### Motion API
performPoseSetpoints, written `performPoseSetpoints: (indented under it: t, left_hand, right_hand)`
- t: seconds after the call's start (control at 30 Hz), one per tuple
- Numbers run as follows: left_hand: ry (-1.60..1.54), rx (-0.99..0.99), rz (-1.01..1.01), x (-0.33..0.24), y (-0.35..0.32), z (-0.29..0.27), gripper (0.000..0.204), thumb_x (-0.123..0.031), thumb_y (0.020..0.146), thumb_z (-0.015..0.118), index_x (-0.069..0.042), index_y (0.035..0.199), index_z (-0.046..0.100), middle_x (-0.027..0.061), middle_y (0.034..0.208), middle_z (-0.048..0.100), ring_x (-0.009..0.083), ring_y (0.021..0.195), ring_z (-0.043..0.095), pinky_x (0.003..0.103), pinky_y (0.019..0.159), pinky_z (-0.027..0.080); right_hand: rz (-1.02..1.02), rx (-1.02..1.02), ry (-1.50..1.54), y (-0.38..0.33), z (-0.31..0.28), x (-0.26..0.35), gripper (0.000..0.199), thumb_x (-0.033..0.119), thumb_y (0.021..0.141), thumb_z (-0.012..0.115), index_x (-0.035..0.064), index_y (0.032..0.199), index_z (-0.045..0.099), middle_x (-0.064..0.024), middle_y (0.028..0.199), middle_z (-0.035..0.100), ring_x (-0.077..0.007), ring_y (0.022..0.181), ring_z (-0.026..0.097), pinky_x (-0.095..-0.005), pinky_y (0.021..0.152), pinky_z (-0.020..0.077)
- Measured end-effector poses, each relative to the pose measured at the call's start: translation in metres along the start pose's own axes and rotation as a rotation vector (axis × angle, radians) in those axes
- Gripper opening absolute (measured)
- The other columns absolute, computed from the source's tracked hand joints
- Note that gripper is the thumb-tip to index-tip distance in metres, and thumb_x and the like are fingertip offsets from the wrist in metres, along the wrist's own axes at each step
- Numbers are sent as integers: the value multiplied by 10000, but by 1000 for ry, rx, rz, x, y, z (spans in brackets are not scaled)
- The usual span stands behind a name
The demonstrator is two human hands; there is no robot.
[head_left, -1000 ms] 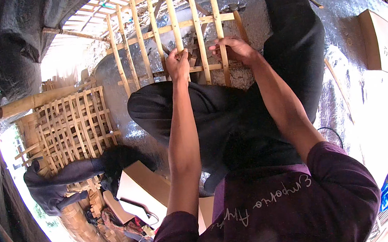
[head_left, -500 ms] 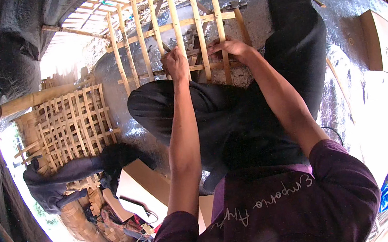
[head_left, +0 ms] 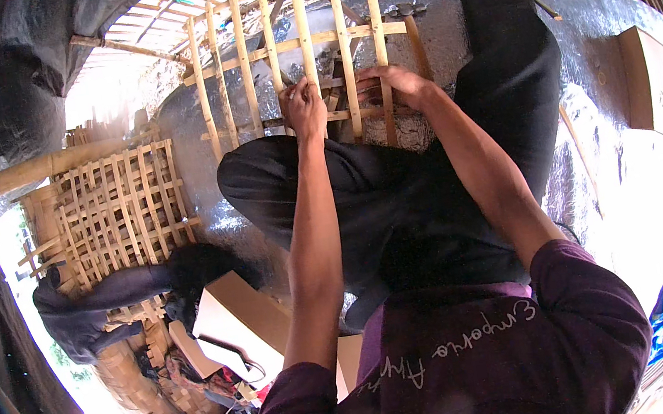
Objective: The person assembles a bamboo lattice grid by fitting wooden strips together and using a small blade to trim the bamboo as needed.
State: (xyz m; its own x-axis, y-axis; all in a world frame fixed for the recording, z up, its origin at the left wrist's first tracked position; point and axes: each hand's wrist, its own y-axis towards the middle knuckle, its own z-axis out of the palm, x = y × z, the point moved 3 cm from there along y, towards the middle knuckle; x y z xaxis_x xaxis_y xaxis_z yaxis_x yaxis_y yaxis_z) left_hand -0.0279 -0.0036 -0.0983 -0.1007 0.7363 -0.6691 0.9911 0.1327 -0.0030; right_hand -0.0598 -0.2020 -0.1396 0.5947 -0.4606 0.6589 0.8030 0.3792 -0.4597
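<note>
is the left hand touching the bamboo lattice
Touching. The head view shows the left hand with its fingers curled onto a slat of the bamboo lattice, no gap between them.

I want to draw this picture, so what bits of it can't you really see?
Head view, the only one:
- Left hand fingertips: tucked behind the pale bamboo strip lattice, so its grip is unclear.
- Right hand fingers: partly hidden by an upright strip.
- Hammer: handle partly behind the lattice.
- Lattice top: cut off by the picture's upper edge.
- Second woven bamboo panel: washed out by glare at its left.
</note>
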Motion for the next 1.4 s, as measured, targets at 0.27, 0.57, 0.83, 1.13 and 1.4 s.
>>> performPoseSetpoints:
  t: [0.27,0.57,0.83,1.13,1.4]
  left_hand:
    - [-30,148,5,11,8,15,422,-287,870,557,28,1150,585,211,1164,506,334,1124,472,421,984,371]
    - [-66,-48,-153,63,10,22,393,-122,821,541,-22,1201,529,149,1123,627,274,1061,595,359,903,452]
    - [-67,123,-74,51,17,29,475,-299,804,642,22,1146,565,241,1112,576,366,1097,542,431,941,422]
    - [297,165,-84,16,13,29,498,-358,885,505,-91,1306,511,212,1232,553,379,1144,524,463,965,419]
    - [345,139,-140,15,21,25,479,-293,850,527,-199,1319,517,144,1214,595,344,1115,567,484,915,457]
  right_hand:
    - [26,-192,27,19,-16,-28,342,282,884,641,17,1099,623,-114,1070,641,-232,972,599,-389,864,474]
    - [149,-498,-261,16,3,-20,375,328,856,677,27,1074,629,-104,1014,649,-232,941,601,-420,815,477]
    - [75,-404,63,35,-28,-33,393,335,855,676,40,1108,620,-97,990,653,-255,907,617,-440,825,477]
    - [76,-436,45,41,-42,-39,325,203,857,679,11,1111,613,-109,1025,658,-223,873,657,-358,785,556]
    - [80,-475,-142,41,-40,-31,438,287,809,733,12,1133,626,-135,1232,572,-257,1125,522,-382,953,407]
